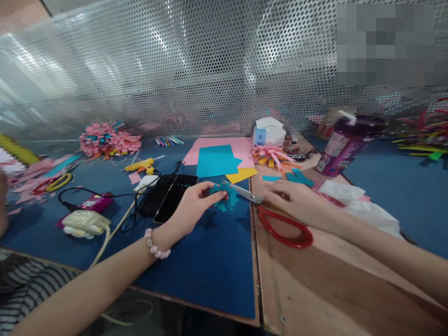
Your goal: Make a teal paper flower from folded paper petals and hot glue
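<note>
Between the thumb and fingers of my left hand [191,207] is a teal paper flower [227,198] with fringed edges, held a little above the blue tabletop. My right hand [292,198] grips a pair of scissors [285,233] with red handles; one large loop hangs below the fingers, and the other is hidden by the hand. The blades point left, their tips at the top edge of the flower. Whether they touch the paper I cannot tell. Behind the flower lie a teal sheet [217,161], a pink sheet [245,145] and a yellow piece of paper [242,175].
Left of my hand are a phone [175,198], a power strip [86,221] with cords and a yellow glue gun [140,165]. Pink paper flowers [105,140], a tissue box [269,133] and a purple cup [345,144] stand near the perforated metal screen [210,70]. Another person's striped clothing [31,298] shows at left.
</note>
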The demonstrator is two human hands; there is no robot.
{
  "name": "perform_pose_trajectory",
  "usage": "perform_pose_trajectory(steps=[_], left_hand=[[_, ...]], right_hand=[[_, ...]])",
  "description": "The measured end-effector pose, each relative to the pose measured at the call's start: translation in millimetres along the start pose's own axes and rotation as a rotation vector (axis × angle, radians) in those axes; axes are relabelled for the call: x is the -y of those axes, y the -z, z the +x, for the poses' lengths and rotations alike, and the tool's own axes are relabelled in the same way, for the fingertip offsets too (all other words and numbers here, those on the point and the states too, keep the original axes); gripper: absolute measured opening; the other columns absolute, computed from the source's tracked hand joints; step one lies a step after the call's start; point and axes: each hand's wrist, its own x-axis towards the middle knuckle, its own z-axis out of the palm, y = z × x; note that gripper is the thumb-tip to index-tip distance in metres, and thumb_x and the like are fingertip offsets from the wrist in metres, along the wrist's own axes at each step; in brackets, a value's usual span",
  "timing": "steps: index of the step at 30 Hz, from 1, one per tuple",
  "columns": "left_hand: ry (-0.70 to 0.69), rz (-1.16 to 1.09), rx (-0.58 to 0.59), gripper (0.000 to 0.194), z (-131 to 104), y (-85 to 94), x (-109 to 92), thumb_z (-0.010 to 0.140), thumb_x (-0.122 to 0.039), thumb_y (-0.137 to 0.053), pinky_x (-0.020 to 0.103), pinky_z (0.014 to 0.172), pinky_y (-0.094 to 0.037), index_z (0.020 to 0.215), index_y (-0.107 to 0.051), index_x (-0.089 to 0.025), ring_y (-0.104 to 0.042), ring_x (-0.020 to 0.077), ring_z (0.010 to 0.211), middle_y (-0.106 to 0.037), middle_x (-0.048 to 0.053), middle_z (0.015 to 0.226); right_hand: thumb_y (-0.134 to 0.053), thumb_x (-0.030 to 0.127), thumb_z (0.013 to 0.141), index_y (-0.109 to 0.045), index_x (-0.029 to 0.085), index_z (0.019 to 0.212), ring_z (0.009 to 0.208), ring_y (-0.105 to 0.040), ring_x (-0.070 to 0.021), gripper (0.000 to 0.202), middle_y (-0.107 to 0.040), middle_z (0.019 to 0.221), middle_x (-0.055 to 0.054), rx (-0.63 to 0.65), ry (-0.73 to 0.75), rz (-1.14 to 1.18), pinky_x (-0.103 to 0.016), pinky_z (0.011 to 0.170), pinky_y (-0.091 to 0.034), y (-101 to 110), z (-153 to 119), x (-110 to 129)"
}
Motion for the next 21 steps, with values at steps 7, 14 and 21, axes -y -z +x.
perform_pose_trajectory(steps=[7,14,21], left_hand=[[0.121,-0.225,0.006,0.028,2,-2.4,3,0.070,-0.031,-0.077,0.025,0.057,-0.053,0.085,-0.061,-0.014,-0.062,0.0136,0.066,-0.067,0.004,0.079],[0.184,-0.339,0.016,0.027,0,2.0,3,0.073,-0.029,-0.076,0.025,0.061,-0.053,0.091,-0.061,-0.014,-0.064,0.0126,0.069,-0.068,0.004,0.084],[0.250,-0.388,-0.037,0.028,4,5.3,6,0.075,-0.030,-0.074,0.026,0.063,-0.054,0.097,-0.064,-0.014,-0.064,0.0150,0.077,-0.069,0.007,0.093]], right_hand=[[-0.062,0.040,0.079,-0.069,0.016,0.087,0.086,-0.061,-0.0288,0.026,-0.065,0.091,-0.014,-0.129,0.149,-0.362,-0.043,0.078,-0.050,-22,-17,-49],[-0.063,0.044,0.076,-0.067,0.021,0.080,0.062,-0.064,-0.0210,0.024,-0.070,0.076,-0.005,0.071,-0.113,-0.118,-0.032,0.053,-0.047,-2,-5,-30],[-0.056,0.038,0.088,-0.074,0.025,0.094,0.089,-0.071,-0.0229,0.023,-0.073,0.101,-0.009,0.316,-0.287,0.655,-0.028,0.064,-0.055,31,-18,-27]])
